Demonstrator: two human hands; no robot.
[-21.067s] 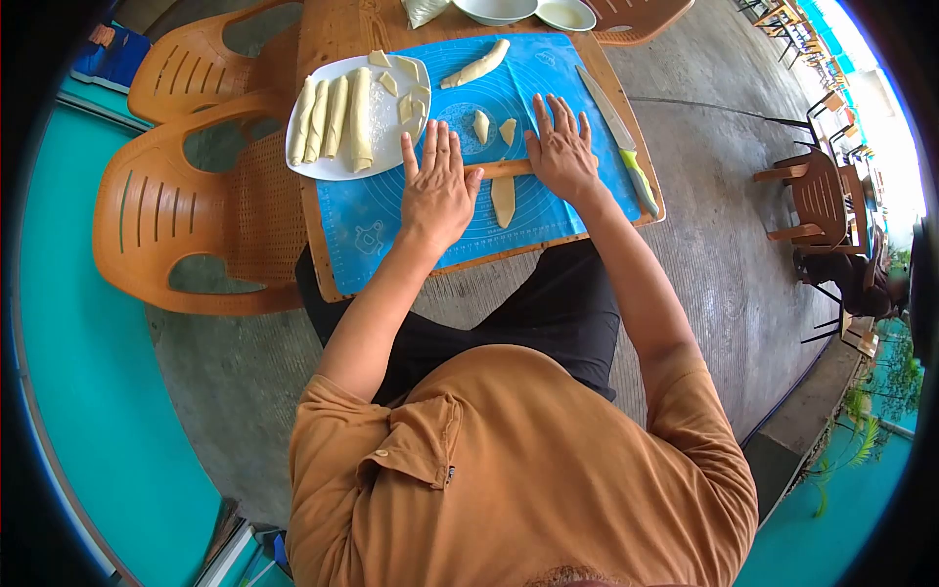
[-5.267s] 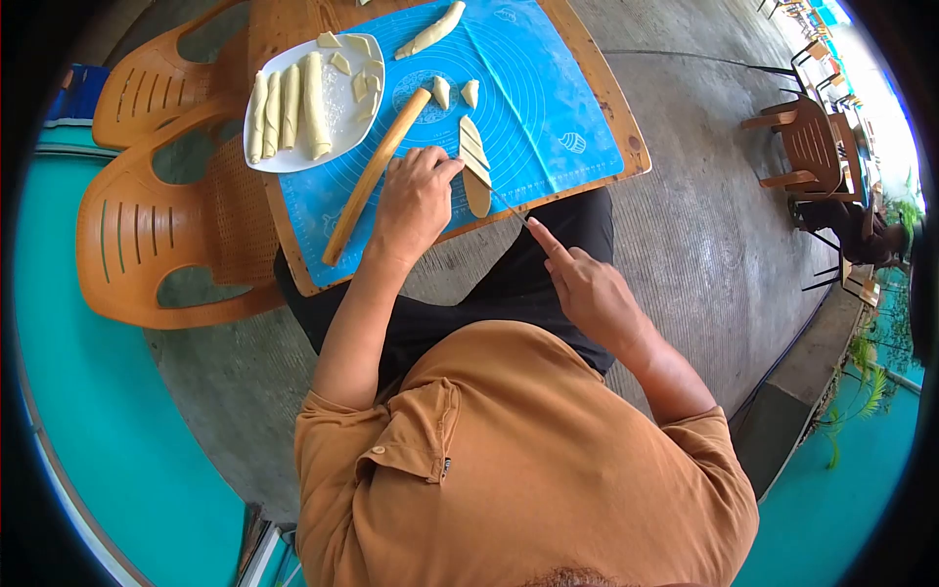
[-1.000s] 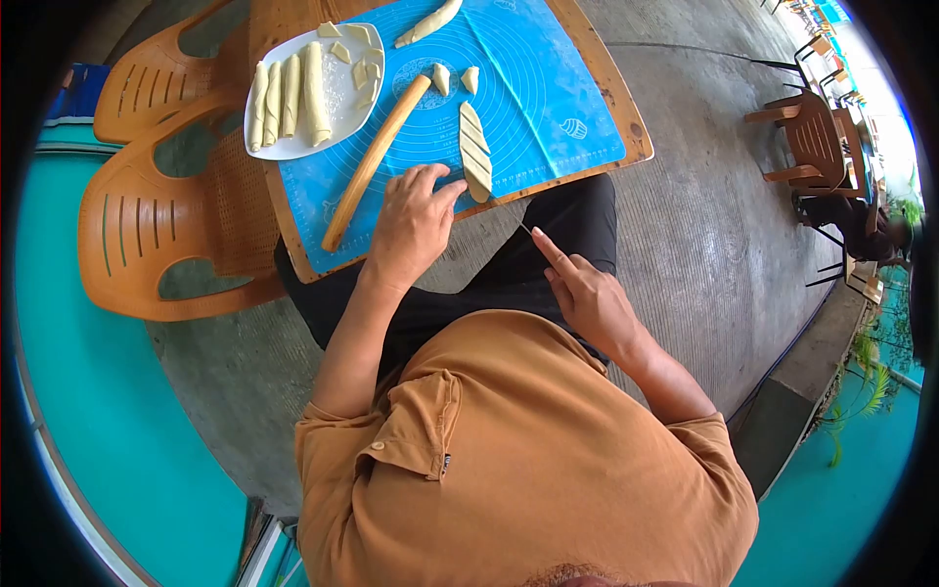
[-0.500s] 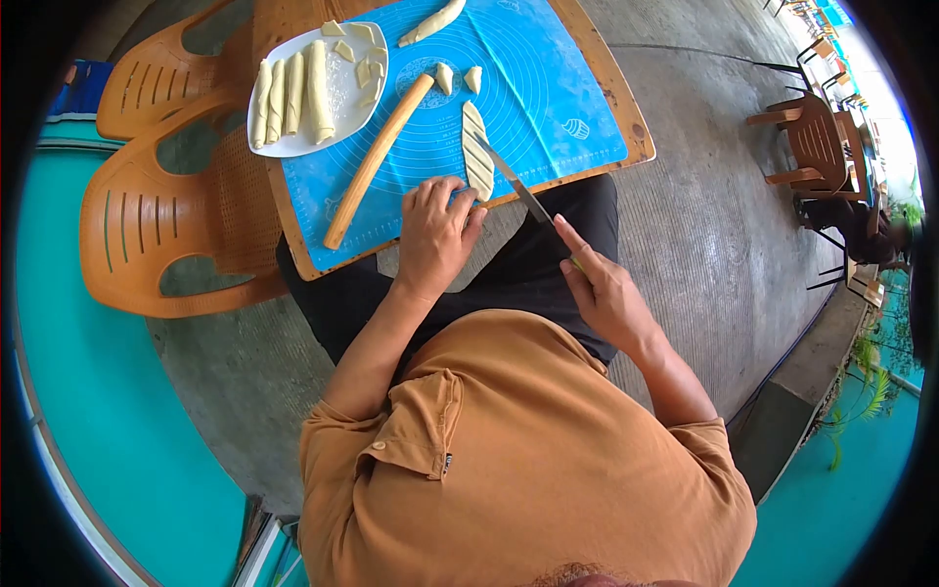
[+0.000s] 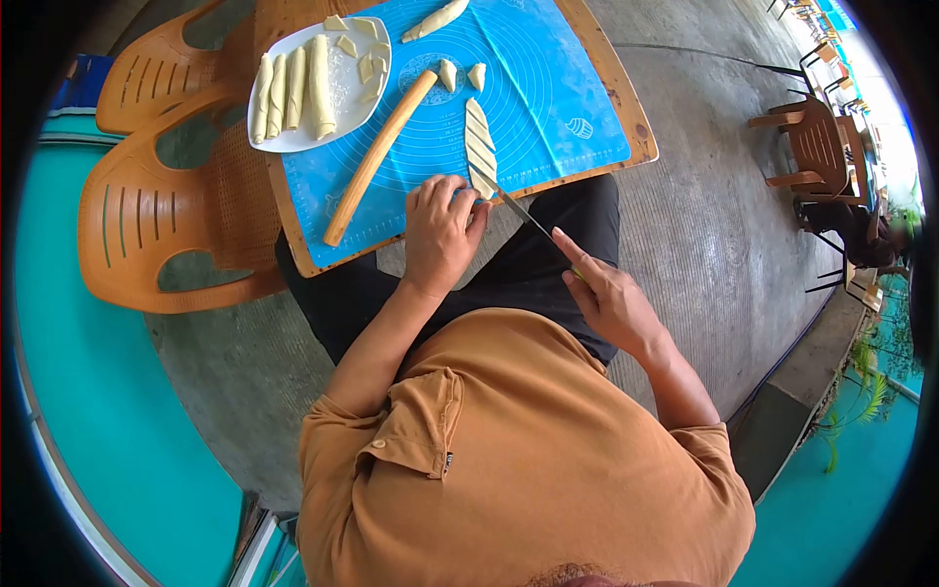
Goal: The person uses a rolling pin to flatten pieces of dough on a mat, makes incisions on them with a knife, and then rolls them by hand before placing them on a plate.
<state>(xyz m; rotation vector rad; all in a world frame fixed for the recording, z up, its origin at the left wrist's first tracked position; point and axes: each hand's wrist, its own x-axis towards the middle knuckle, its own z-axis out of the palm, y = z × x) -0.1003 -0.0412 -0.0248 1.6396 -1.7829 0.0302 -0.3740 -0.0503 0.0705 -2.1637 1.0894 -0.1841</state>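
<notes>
My right hand (image 5: 606, 298) grips the knife (image 5: 514, 203), tip at the dough (image 5: 479, 142); my left hand (image 5: 445, 230) lies flat just beside. A slip could nick those fingers (image 5: 458, 199) or score the mat (image 5: 548, 88).

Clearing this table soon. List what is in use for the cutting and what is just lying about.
In use: knife in right hand; sliced dough strip at left hand; blue mat.
Lying about: rolling pin; plate; dough log; orange chairs.
</notes>
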